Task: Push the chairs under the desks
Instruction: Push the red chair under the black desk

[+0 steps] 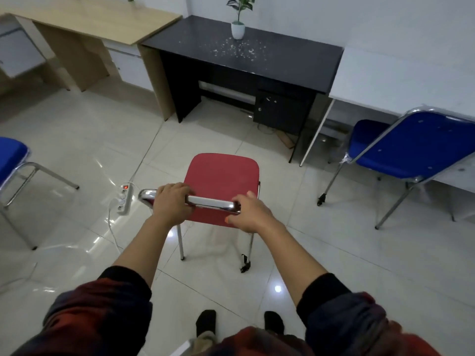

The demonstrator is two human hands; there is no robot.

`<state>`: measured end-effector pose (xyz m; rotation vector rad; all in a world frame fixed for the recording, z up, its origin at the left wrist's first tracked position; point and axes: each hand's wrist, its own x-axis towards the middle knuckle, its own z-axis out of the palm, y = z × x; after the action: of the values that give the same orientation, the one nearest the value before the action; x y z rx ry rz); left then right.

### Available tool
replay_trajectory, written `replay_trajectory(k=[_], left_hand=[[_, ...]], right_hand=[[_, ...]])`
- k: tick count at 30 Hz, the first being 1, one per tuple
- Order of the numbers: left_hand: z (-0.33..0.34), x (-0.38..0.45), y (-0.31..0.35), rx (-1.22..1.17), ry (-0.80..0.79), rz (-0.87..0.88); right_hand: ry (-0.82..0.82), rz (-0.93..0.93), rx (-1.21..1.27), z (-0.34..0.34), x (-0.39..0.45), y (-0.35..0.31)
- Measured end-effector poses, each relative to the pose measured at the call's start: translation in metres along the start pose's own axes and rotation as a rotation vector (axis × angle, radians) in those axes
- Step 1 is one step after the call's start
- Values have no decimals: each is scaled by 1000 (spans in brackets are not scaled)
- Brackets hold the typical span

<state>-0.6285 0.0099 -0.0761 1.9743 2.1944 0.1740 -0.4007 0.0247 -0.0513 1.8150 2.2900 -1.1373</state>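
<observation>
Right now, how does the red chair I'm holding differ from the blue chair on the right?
The red chair stands out on the open floor short of the black desk; the blue chair has its seat partly under the white desk. Both hands, left hand and right hand, grip the red chair's chrome top rail; nobody touches the blue chair. Both have metal tube frames.

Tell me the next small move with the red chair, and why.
Probably push it straight forward: both the left hand and right hand grip the backrest bar of the red chair, which stands out on the floor facing the black desk opening.
</observation>
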Motion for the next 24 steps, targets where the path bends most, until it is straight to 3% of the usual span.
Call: replay_trajectory(k=[3, 7, 12, 15, 24], left_hand=[[-15, 10, -37, 21, -72, -10], [-24, 20, -66, 38, -266, -2], [-23, 38, -73, 121, -413, 75], [-16, 44, -84, 128, -369, 159], [-7, 55, -108, 23, -181, 254]], right_hand=[[34, 122, -226, 10, 13, -38], [13, 261, -309, 31, 34, -70], [21, 224, -298, 36, 46, -72], [102, 102, -276, 38, 45, -69], [192, 18, -259, 38, 51, -70]])
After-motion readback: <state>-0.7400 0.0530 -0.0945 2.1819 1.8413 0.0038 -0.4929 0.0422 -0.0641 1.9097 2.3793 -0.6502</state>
